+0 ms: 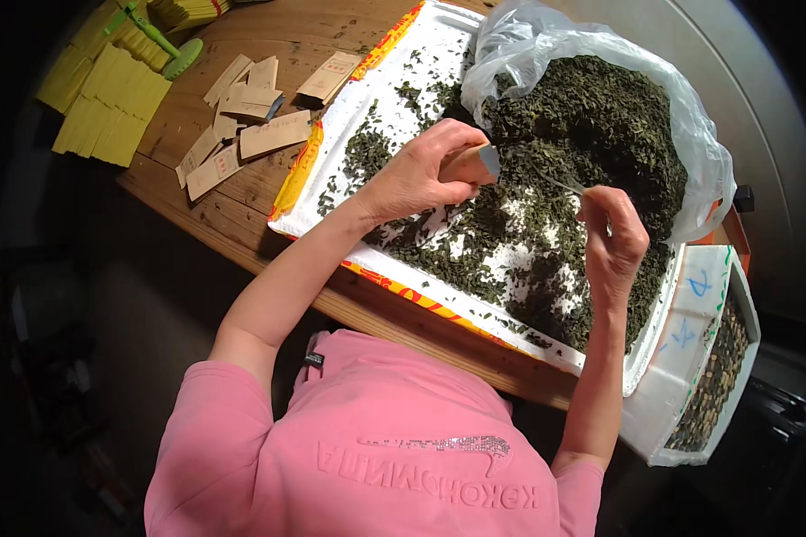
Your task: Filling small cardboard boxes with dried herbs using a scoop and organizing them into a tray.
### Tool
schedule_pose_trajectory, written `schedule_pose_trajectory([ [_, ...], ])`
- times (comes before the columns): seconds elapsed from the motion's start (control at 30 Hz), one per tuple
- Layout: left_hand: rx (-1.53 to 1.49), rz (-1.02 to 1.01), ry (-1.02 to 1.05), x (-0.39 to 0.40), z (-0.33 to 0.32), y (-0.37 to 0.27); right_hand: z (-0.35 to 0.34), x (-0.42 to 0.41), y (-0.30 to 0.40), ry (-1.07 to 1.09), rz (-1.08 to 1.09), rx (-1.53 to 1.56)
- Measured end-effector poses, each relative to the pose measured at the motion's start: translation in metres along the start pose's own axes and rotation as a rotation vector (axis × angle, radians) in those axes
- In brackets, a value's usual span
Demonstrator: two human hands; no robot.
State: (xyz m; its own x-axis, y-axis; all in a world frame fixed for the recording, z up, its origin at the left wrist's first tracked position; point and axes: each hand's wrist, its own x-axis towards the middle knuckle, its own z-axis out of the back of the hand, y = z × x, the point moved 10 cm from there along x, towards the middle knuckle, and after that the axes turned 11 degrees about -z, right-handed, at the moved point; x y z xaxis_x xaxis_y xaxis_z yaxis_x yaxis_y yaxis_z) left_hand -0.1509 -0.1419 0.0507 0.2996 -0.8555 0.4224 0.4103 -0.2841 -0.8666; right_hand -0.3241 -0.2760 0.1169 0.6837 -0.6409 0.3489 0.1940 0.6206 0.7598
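Observation:
My left hand [436, 168] grips a small brown paper packet [469, 164], its silvery inner side showing at the mouth. In my right hand [611, 228] is the handle of a clear plastic spoon [564, 181], whose far end is lost against dark dried leaves. Both hands hover over a white foam tray [309, 201] edged with yellow and red tape. Loose dried leaves [443, 268] are scattered across the tray's floor. A clear plastic bag [702, 148] lies there with its mouth wide, and a big heap of the same leaves [591, 101] fills it.
Several brown packets [275, 134] lie on the wooden table [174, 134] at left. Beyond them are stacks of yellow packets [111, 101] and a green plastic stand [185, 59]. Right of the tray, a white foam box [695, 335] bearing handwriting holds mixed dark and pale pieces [712, 382].

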Motion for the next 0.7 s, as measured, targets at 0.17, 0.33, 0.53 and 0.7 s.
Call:
schedule_pose_trajectory([
  [0.17,-0.01,-0.029,0.008,-0.002,-0.003,-0.002,-0.021,-0.001,0.057,0.159,0.185,-0.112],
  [0.33,0.148,-0.131,0.124,-0.001,-0.012,-0.015,-0.063,-0.01,0.074,0.283,0.362,-0.343],
  [0.53,0.267,-0.095,0.095,-0.012,-0.007,-0.016,-0.092,-0.031,0.09,0.341,0.578,-0.442],
  [0.7,0.301,0.081,0.093,-0.023,0.002,-0.008,-0.086,-0.037,0.087,0.224,0.622,-0.41],
])
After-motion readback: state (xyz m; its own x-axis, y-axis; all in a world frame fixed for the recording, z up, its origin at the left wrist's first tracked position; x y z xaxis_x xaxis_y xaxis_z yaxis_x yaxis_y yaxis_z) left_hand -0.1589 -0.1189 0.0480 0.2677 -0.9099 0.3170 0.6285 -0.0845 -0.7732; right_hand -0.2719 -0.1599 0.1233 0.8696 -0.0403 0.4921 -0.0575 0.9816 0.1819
